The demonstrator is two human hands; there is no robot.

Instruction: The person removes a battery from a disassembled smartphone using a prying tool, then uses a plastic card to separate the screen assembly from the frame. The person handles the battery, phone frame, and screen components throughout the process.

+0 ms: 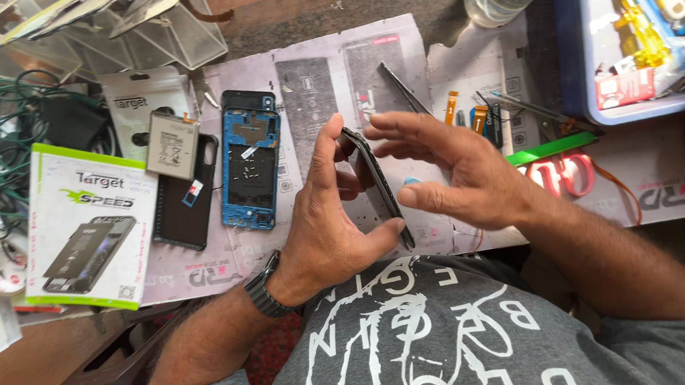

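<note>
Head view: left hand [328, 215] clamps phone [377, 188] on edge — long axis upper-left to lower-right; right hand [453, 170] spread apart.

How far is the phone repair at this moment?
Done: the blue phone frame lies opened on the mat, the battery out beside it. In hand: the left hand holds a thin dark panel on edge, the right hand against it. Left: everything remains unassembled.

Phone frame [249, 170] lies on the mat [323, 85], between phone case [183, 202] and hands [403, 195]
</note>
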